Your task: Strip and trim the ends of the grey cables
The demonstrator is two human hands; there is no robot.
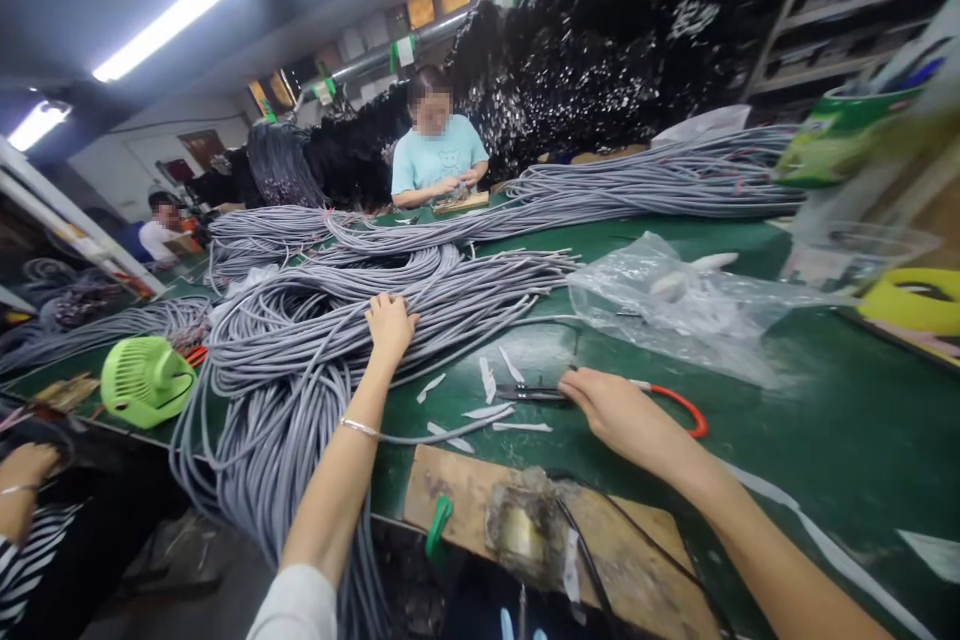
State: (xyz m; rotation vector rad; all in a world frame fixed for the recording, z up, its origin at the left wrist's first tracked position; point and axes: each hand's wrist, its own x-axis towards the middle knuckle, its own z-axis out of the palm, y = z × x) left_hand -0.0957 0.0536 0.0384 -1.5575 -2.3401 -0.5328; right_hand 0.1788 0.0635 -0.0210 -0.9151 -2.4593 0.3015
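My left hand (pixel 391 323) lies on a thick bundle of grey cables (pixel 270 320), its fingers curled over several strands. My right hand (pixel 611 410) is closed in a pinch above the green table. A thin dark tip shows at its fingertips, but what it is I cannot make out. Beneath and beside this hand lie scissors with dark blades (pixel 531 393) and a red looped handle (pixel 686 407). Left of the blades, white strips (pixel 487 380) are scattered near a single loose grey cable (pixel 442 438) that ends among them.
A wooden board (pixel 622 520) with a small device and black leads sits at the near edge. A clear plastic bag (pixel 675 305) lies to the right. At left stands a green fan (pixel 142 380). A co-worker (pixel 442 160) sits across the table, behind more cable bundles (pixel 645 180).
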